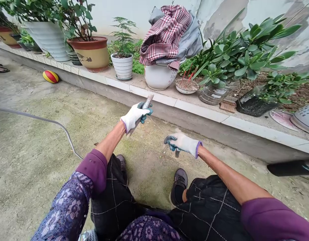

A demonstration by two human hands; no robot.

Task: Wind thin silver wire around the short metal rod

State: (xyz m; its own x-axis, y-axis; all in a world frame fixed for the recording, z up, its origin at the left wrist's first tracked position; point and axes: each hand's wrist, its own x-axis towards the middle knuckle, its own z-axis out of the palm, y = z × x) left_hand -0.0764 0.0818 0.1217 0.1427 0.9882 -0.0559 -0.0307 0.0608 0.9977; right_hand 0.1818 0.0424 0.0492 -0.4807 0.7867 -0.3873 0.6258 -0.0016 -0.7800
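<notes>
My left hand (137,115), in a white glove with teal-coated fingers, is closed around a short grey-brown stick (147,102). Pale, thin windings seem to circle its upper part; its lower part shows beneath my palm. From there a thin wire (156,123) slants down toward my right hand (182,144). That hand wears a matching glove and has its fingers curled around a dark grey tool (177,153). Only a short piece of the tool shows below the fingers, so its kind is unclear. Both hands are apart, above the concrete ground between my knees and the ledge.
A tiled ledge (202,111) carries potted plants, a white pot (159,77) topped with checked cloth (167,36), and a brush (227,106). On the ground are a red-yellow ball (50,76) and a grey hose (54,122). A black cylinder (290,168) is at right.
</notes>
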